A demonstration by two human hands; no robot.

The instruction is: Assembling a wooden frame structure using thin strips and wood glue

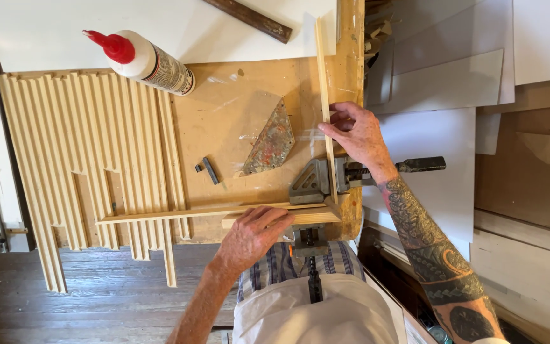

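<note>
Head view: While the camera is looking down, both hands are working at a corner clamp on a wooden surface.
Right hand: the right hand is pinching a thin upright wood strip, its fingers closing together on the strip just above the clamp.
Left hand: the left hand is pressing down, fingers lying together and flat on a horizontal wood strip, just beside the clamp.
Strips: the two strips are meeting at a right angle in the clamp, between the fingers of the two hands.
Clamp handles: one dark handle is sticking out beyond the right wrist; another screw handle is pointing back toward the person's body, just past the left fingers.
Beyond the left fingers: a ribbed wood panel is lying under the far end of the horizontal strip.
Above the fingers: a glue bottle with a red cap is lying on its side, well apart from both hands.
Between: a stained, angular scrap piece and a small dark bit are resting near the clamp.
</note>
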